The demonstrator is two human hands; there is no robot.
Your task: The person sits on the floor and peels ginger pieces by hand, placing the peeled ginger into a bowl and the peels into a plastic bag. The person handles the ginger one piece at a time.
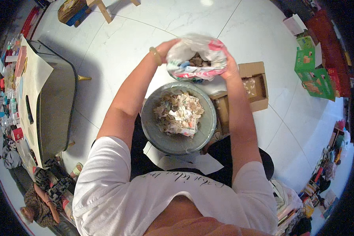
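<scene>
A crumpled plastic bag point(177, 66), white with red and blue print, is held up between my two hands beyond the trash bin. Its mouth faces me, and brownish contents point(199, 60) show inside, too blurred to name. On its left side is my left hand point(167, 49), a pale bangle at the wrist. My right hand point(231, 67) grips the bag's right side. Below the bag, between my knees, stands a round grey bin point(208, 118) with a clear plastic liner. Inside the bin lie crumpled papers point(184, 109) and other scraps.
An opened cardboard box point(252, 66) sits right of the bin, partly behind my right forearm. A covered table point(32, 97) with a dark remote control point(29, 109) stands left. Green cartons point(315, 76) are far right. Another person point(44, 203) is at lower left.
</scene>
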